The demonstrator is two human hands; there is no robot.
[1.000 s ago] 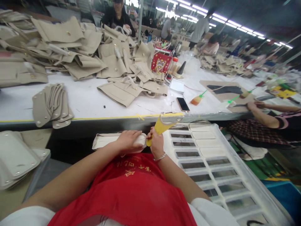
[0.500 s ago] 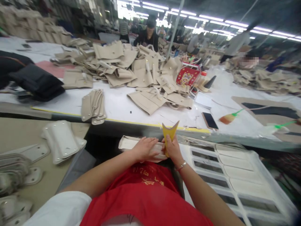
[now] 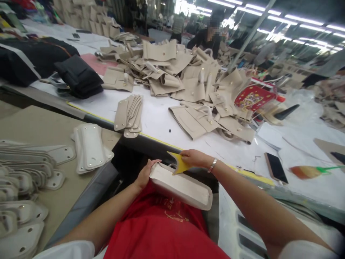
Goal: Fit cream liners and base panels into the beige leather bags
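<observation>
A cream-coloured boxy bag [image 3: 183, 185] lies tilted in front of my red apron [image 3: 164, 230], its long narrow face toward me. My left hand [image 3: 145, 174] grips its left end, with some fingers hidden behind it. In my right hand [image 3: 195, 158] is a flat yellow scraper [image 3: 179, 163] with a curved notch in its end. The scraper's tip is at the bag's upper edge; whether it touches cannot be seen. A thin loop shows behind that edge.
Beige bag pieces [image 3: 188, 82] are heaped on the white table [image 3: 153, 115]. Stacked straps [image 3: 129, 113] and a phone [image 3: 276, 168] lie nearer its edge. White panels with rivets [image 3: 91, 147] rest on a board at left. A person [image 3: 207, 39] works behind the heap.
My left hand has moved left to the bag's end. The bag has turned, its right end now lower. The scraper has swung from upright to pointing left. The view has shifted left.
</observation>
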